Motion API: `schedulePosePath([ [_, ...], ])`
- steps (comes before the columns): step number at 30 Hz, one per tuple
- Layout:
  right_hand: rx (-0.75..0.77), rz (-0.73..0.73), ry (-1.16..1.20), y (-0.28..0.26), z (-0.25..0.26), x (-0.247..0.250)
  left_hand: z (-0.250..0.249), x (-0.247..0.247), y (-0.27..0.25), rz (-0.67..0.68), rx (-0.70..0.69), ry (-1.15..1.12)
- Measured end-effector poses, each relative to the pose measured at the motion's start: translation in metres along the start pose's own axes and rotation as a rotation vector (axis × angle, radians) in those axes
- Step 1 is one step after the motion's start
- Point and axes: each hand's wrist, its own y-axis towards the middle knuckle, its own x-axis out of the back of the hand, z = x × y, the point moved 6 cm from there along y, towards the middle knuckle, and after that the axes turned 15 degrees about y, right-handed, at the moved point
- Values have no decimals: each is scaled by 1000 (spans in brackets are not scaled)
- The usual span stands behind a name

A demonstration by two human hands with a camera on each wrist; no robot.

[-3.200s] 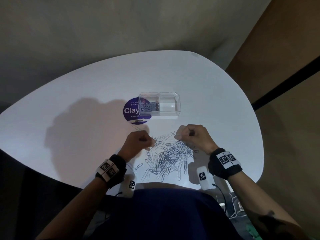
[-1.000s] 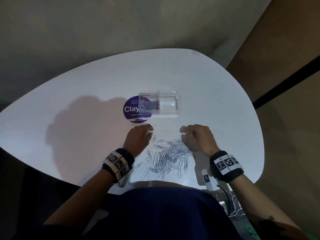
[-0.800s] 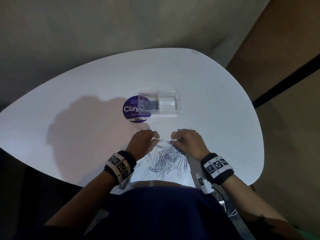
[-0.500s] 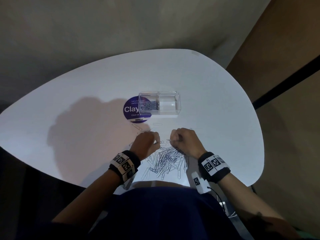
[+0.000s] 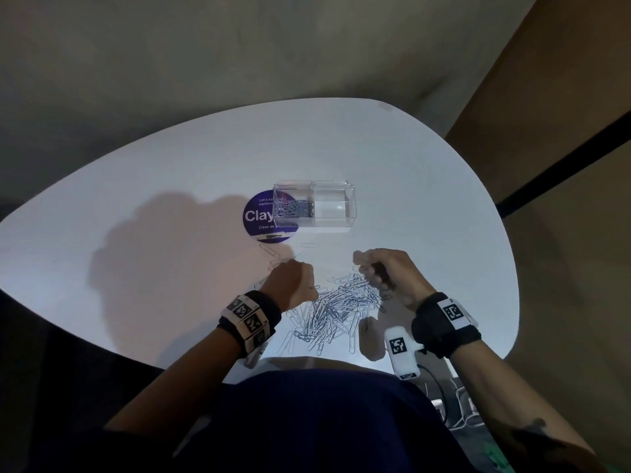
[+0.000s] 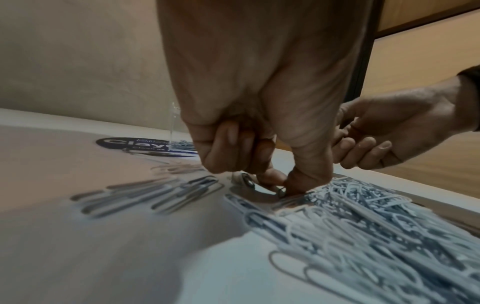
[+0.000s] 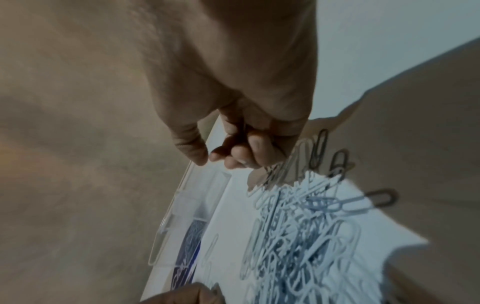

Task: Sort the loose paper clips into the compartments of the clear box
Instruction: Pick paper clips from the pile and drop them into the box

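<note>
Flanking one clip pile (image 5: 336, 310): two hands, seemingly curled.

white table (image 5: 205, 172) | round purple sticker (image 5: 257, 216) on it | beige wall (image 5: 239, 46)

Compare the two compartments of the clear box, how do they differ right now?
In the clear box, the left compartment holds a heap of paper clips and sits over the purple sticker. The right compartment looks empty and sits over the bare white table. Both are transparent, open-topped and similar in size.
</note>
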Motion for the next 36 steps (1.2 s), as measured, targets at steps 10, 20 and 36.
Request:
schedulePosePath([
  [10,466,-125,-893,4,35,30,15,9,-10,24,43,-486],
  [20,465,98,-1271,11,33,9,38,16,-24,161,119,-1106],
  [36,246,8,-1144,21,18,16,-3,6,-16,-222,-227,114],
])
